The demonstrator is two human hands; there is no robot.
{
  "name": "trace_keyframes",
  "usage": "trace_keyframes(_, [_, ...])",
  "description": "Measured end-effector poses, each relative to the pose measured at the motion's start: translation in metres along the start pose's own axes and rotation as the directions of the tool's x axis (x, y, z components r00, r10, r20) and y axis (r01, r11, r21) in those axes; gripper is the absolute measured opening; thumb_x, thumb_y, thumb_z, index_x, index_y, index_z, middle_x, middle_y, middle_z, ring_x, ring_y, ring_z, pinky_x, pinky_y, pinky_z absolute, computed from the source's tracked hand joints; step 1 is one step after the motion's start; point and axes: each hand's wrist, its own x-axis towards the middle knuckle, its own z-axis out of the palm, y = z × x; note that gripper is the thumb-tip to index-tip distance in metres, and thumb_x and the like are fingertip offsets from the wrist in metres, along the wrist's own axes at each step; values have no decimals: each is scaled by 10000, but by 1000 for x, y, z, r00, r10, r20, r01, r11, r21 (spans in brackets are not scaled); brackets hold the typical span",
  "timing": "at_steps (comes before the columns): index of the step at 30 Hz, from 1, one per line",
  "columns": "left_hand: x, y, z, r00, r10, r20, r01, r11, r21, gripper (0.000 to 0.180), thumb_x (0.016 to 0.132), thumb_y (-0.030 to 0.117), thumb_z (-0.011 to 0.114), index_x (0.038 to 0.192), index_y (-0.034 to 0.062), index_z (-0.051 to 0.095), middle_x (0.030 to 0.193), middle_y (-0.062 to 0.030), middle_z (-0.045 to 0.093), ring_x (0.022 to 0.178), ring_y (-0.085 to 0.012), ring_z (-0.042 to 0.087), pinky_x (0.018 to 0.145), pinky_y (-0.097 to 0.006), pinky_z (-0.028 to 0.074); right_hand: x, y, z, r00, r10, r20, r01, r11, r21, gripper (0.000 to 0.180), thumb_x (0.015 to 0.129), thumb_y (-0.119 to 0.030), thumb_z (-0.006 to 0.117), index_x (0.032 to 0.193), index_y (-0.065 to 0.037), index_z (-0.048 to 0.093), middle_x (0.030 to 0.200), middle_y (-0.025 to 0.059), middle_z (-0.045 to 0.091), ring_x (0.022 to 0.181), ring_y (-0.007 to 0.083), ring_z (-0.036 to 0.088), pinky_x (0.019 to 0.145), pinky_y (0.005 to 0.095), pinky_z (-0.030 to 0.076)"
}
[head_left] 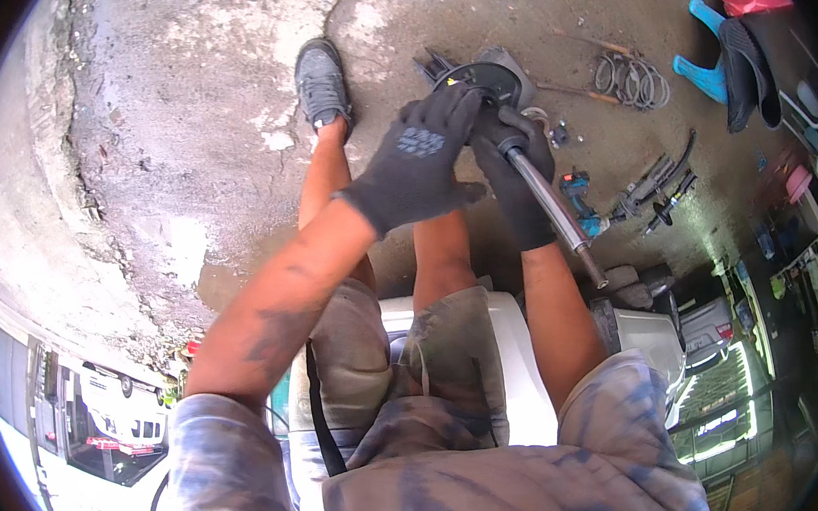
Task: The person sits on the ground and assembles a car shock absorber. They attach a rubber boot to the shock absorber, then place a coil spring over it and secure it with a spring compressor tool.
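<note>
A shock absorber strut lies aslant in front of me, its bright metal rod (547, 199) pointing toward my right knee. At its far end is a round black spring seat (503, 77) with a bracket. My right hand (515, 175), in a dark glove, is wrapped round the strut just below that seat. My left hand (413, 164), gloved alike, lies against the seat's near left edge. Its fingers reach over the edge with the thumb held apart, and the fingertips are partly hidden.
Right of the strut, a coil spring (631, 79) and a rusty rod lie on the stained concrete floor (197, 128). Nearer are a blue cordless power tool (580, 202) and a long dark clamp-like tool (653, 183). A black and blue object (745, 70) lies far right. My shoe (321, 80) is ahead.
</note>
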Motion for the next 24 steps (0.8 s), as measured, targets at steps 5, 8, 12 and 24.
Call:
trace_keyframes(5, [32, -9, 11, 993, -32, -113, 40, 997, 64, 871, 675, 283, 770, 1401, 43, 353, 1364, -220, 439, 1271, -396, 409, 1038, -479, 356, 41, -13, -29, 987, -1, 158, 12, 998, -64, 424, 765, 14, 718, 1164, 32, 574, 888, 53, 649, 814, 100, 604, 776, 268, 511])
trace_keyframes(8, [34, -6, 7, 987, -2, -162, 25, 989, 144, 827, 686, 280, 750, 1385, 46, 373, 1353, -212, 447, 1261, -395, 414, 1034, -481, 359, 59, -38, -39, 983, 102, 151, -105, 994, 11, 439, 739, -29, 744, 1147, 20, 590, 935, 60, 663, 837, 99, 606, 821, 269, 505])
trace_keyframes(12, [35, 2, -7, 992, 1, -124, 16, 990, 140, 807, 711, 300, 736, 1386, 45, 375, 1370, -209, 431, 1271, -394, 402, 1049, -476, 344, 95, -56, -54, 935, -179, 305, 216, 972, -91, 443, 725, -13, 717, 1154, -18, 603, 1041, 93, 660, 947, 146, 623, 864, 296, 493])
trace_keyframes(24, [53, -40, -44, 977, 58, -203, -19, 981, 191, 769, 797, 326, 709, 1406, 25, 350, 1390, -245, 417, 1277, -408, 418, 1062, -448, 356, 185, -59, -84, 823, -87, 561, 185, 975, -121, 511, 710, -52, 704, 1203, -52, 572, 1173, 75, 618, 1084, 186, 582, 957, 328, 458])
